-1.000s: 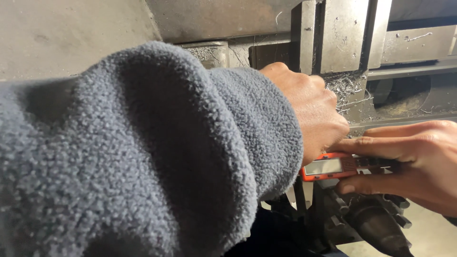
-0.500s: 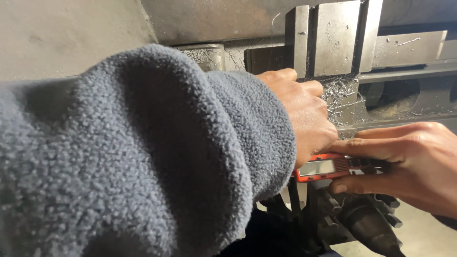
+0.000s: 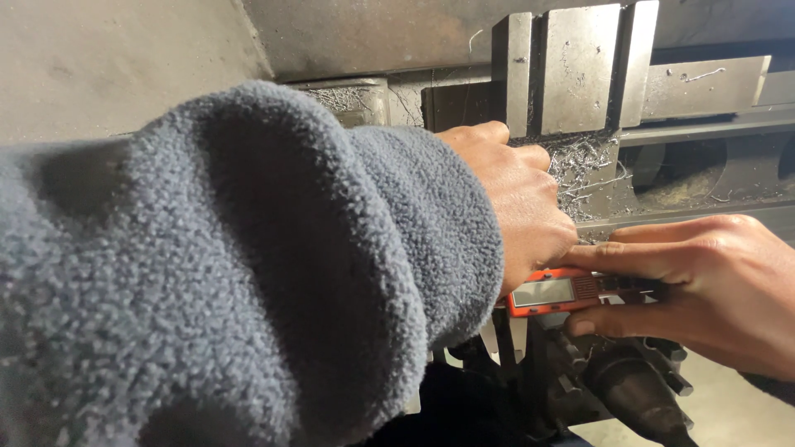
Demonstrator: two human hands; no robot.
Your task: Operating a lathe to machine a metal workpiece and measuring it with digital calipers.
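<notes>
Both hands meeting at 1 small tool low in the head view. Left hand [image 3: 517, 211] reaching in from a thick grey fleece sleeve [image 3: 248, 273] that fills most of the near side, knuckles up, fingers curled down over the left end of an orange digital caliper [image 3: 556, 292]; fingertips hidden behind the hand itself, so closed around that end as far as can be seen. Right hand [image 3: 704, 290] coming in from the right, thumb laid flat along the caliper's top edge, forefinger pressed beneath, pinching the tool's right part between them. Caliper lying roughly level, grey display window facing up toward the camera, held in the air between the 2 hands, just below the front edge of the machine bed [image 3: 696, 207]. Metal shavings [image 3: 584, 170], bright and curly, heaped on that bed right behind the left knuckles. Above them, 3 upright grey steel blocks [image 3: 571, 70] standing side by side, with a flat steel bar [image 3: 704, 87] running off to the right. Under the caliper, a dark, greasy handle and knob assembly [image 3: 629, 381], close beneath the right fingers; touching or not cannot be told. Behind everything on the left, a plain dull wall panel [image 3: 116, 58].
</notes>
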